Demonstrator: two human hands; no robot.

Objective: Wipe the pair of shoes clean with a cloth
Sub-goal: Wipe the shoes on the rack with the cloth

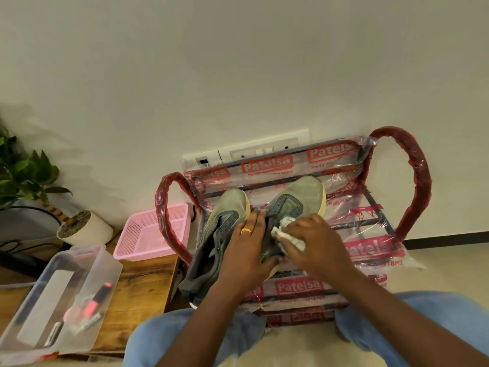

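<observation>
Big piece first: a wire rack [370, 207] wrapped in printed plastic, red looped handles at nine and three o'clock, backed against the wall. The pair sits on top of it. The left shoe [225, 215] lies with its toe toward twelve o'clock and heel toward six, tilted a little to eleven; the right shoe [304, 197] runs alongside it, toe toward one o'clock, the two touching along their inner sides.

Now the hands. The left hand [251, 247], ring on one finger, is spread flat and pressing across the gap between the shoes, bracing the right one at its opening. The right hand [315, 242] is curled tight around a crumpled pale cloth [288, 231], pinching it against the right shoe's collar.

Here's what matters: that shoe's long axis runs away from the cloth hand toward one o'clock, so unwiped toe lies straight ahead, I'd say. The right hand is nearer.

Off at nine o'clock: a pink basket [148, 234].
</observation>
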